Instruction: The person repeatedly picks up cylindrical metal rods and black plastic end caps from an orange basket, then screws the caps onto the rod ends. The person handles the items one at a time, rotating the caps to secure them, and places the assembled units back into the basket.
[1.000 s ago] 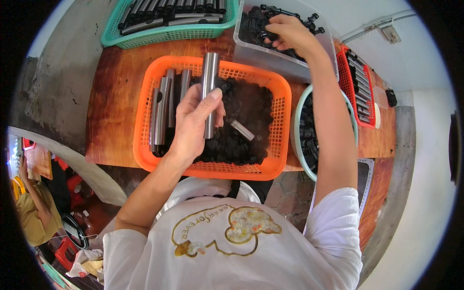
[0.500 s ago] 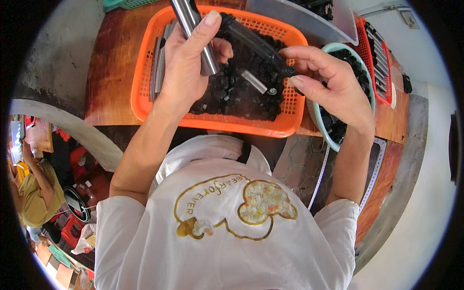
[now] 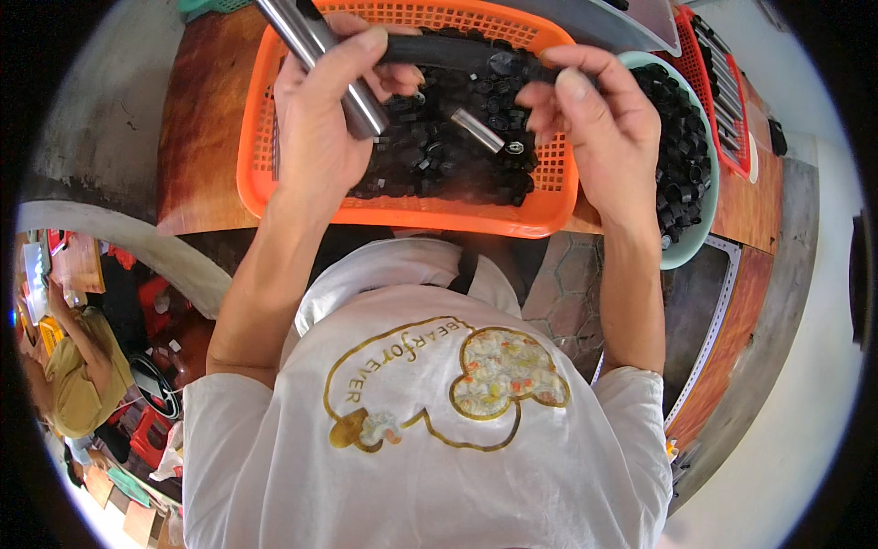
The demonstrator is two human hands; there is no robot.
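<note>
A shiny metal tube (image 3: pixel 315 57) lies slantwise across the palm of my left hand (image 3: pixel 320 114). Between its thumb and fingers that same hand pinches the left end of a long black tubular part (image 3: pixel 448 52). My right hand (image 3: pixel 604 123) has its thumb and forefinger closed on the part's right end, which is partly hidden and slightly blurred. Both hands are over an orange plastic basket (image 3: pixel 457 216) of small black pieces (image 3: pixel 425 146). A short silver tube (image 3: pixel 477 131) rests on those pieces.
Right of the basket stands a pale green basin (image 3: pixel 697 240) of black ring-like pieces. Beyond it, a red basket (image 3: pixel 739 137) holds several metal tubes. The wooden table (image 3: pixel 206 137) meets a wall at left. Another person (image 3: pixel 87 375) sits at far left.
The black part has swung from a downward slope to nearly level. My right hand has risen and its fingers have closed round the part's end. My left hand has shifted left with the tube.
</note>
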